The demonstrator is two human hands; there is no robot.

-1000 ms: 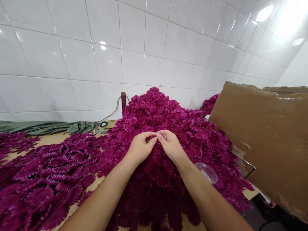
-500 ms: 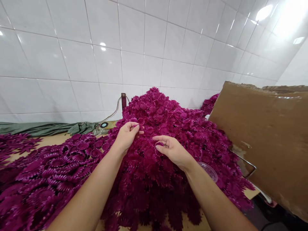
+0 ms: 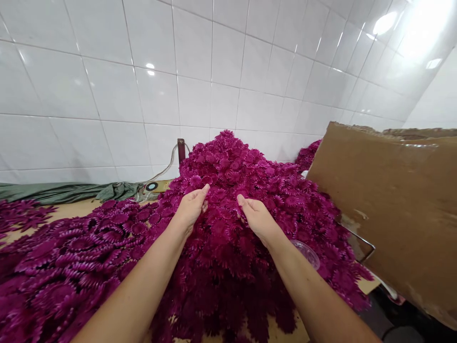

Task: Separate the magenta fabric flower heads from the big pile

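A tall heap of magenta artificial flowers (image 3: 228, 257) with fringed petals rises in front of me. My left hand (image 3: 193, 207) hovers over its left side, thumb and forefinger pinched together. Whatever lies in that pinch is too small to make out. Across a short gap, my right hand (image 3: 255, 216) is closed with the thumb pressed on the bent fingers. A magenta flower appears to be held there, mostly hidden by the fingers and blending with the heap.
Stacked flower layers (image 3: 71, 257) spread over the table at left. A brown cardboard sheet (image 3: 385, 205) leans at right. By my right forearm lies a clear plastic lid or dish (image 3: 306, 254). Green cloth (image 3: 60, 191) runs along the tiled wall (image 3: 193, 102).
My right hand has gone from loosely parted fingers to a closed pinch, with the thumb raised. The left hand's fingers have drawn closer together. The view has shifted slightly.
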